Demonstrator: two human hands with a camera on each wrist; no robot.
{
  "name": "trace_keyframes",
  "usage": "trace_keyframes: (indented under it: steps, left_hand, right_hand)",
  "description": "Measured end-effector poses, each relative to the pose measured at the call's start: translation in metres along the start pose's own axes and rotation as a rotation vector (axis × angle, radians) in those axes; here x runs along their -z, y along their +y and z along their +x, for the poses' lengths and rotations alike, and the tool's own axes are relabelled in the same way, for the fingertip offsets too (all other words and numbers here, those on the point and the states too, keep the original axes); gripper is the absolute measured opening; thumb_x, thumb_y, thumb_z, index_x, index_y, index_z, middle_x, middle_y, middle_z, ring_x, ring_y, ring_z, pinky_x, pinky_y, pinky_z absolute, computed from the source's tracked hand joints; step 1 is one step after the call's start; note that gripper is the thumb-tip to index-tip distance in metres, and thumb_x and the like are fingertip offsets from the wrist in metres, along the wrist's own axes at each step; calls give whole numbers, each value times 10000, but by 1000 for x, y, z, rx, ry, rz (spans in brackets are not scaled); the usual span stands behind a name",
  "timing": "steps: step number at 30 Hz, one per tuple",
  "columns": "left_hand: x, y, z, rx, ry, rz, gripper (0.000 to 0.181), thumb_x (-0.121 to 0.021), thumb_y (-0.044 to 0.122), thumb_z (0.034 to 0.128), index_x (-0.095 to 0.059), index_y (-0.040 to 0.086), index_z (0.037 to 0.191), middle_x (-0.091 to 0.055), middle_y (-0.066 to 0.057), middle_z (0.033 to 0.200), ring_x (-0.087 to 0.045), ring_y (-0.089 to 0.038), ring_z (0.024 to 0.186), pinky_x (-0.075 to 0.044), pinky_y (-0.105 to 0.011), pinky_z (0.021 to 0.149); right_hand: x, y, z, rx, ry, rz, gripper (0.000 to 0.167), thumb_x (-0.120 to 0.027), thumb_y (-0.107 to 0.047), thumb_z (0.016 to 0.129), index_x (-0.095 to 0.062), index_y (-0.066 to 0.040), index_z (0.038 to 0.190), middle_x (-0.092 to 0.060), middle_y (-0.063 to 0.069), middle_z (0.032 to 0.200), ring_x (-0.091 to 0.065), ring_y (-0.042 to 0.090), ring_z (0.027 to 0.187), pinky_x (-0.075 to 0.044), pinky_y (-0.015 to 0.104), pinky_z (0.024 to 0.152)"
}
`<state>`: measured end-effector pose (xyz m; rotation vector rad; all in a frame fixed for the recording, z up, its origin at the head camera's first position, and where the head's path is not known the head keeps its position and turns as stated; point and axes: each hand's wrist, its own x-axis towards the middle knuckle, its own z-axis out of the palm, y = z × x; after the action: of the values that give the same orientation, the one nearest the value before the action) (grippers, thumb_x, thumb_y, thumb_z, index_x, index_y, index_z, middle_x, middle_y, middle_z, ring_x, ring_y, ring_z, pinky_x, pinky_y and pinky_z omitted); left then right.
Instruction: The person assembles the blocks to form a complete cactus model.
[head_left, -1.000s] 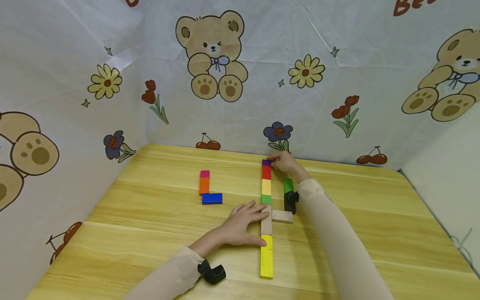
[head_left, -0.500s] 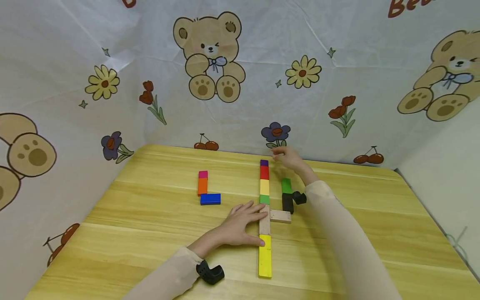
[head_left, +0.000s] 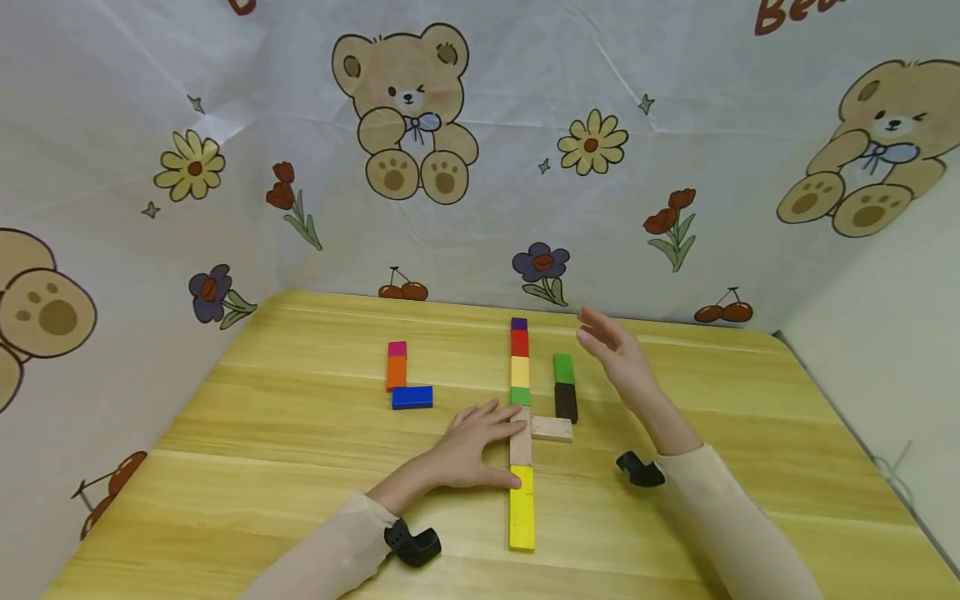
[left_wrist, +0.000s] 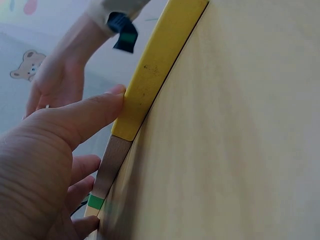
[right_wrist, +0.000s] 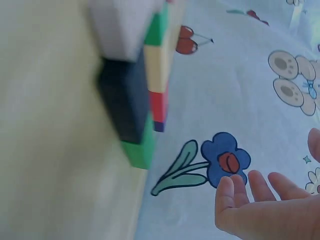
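In the head view a straight row of blocks runs away from the person: a long yellow block [head_left: 522,512], a plain wooden block [head_left: 521,446], a green block [head_left: 520,396], a cream block [head_left: 520,372], a red block [head_left: 519,342] and a purple block [head_left: 519,323]. My left hand [head_left: 468,454] rests along this row, its thumb touching the yellow block and its spread fingers on the wooden one. Holding nothing, my right hand [head_left: 626,367] hovers right of a black block [head_left: 566,402] and another green block [head_left: 563,368]. A second wooden block [head_left: 552,428] juts sideways from the row.
To the left lie a pink block [head_left: 397,348], an orange block [head_left: 397,373] and a blue block [head_left: 412,397], set in an L shape. The wooden table [head_left: 300,467] ends at a printed cloth backdrop [head_left: 495,233] behind the blocks.
My right hand has left the purple block at the row's far end and drawn back to the right, toward the person. My left hand stays on the row. The head view has shifted slightly.
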<state>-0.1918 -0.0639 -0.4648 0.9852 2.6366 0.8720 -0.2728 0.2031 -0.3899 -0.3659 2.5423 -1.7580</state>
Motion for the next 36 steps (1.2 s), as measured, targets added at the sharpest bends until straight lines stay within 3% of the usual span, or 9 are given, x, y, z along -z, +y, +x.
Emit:
trace_keyframes:
  steps: [5,13,17,22,27,36]
  left_hand:
    - [1,0,0,0,-5,5,831,-719,551,810,-407,217,1503,-240,58,1623,-119,-310,1520,-114,-542,1199]
    - [2,1,0,-1,-8,-3,821,-715,546,815,-412,209,1501,-243,47,1623,-116,-306,1521,-103,-535,1205]
    - [2,0,1,-2,-10,-12,819,-711,551,816,-414,212,1500,-243,49,1623,-113,-305,1521,-101,-538,1204]
    - [2,-1,1,-3,-8,-20,817,-707,552,820,-414,206,1500,-245,50,1621,-116,-317,1519,-105,-550,1200]
    - [2,-1,1,-8,-3,-17,818,-707,554,820,-417,203,1499,-251,50,1620,-119,-324,1518,-107,-560,1197]
    - [2,-2,0,-10,-3,-15,818,-706,557,820,-419,202,1498,-257,46,1618,-120,-320,1518,-111,-560,1195]
  right_hand:
    - [-2,12,-24,13,5,-5,589,-520,-295,1022,-315,-92,1536,-388,154,1541,-365,337,1413,-296,537,1144]
    - [-10,35,-39,21,-60,-39,579,-547,-220,1011,-332,-37,1517,-329,178,1567,-275,382,1453,-273,576,1141]
    - [-13,48,-45,52,-98,-176,620,-599,-247,982,-343,-69,1518,-281,172,1588,-210,411,1470,-210,623,1151]
    - [-19,63,-52,155,-122,-404,697,-668,-295,933,-356,-74,1516,-276,169,1593,-204,437,1465,-193,680,1123]
    - [-21,65,-55,208,-130,-457,705,-677,-304,923,-365,-77,1513,-275,171,1594,-173,459,1468,-183,713,1102]
    - [-24,65,-56,213,-144,-526,675,-659,-310,933,-384,-84,1506,-273,170,1596,-180,467,1464,-206,707,1102]
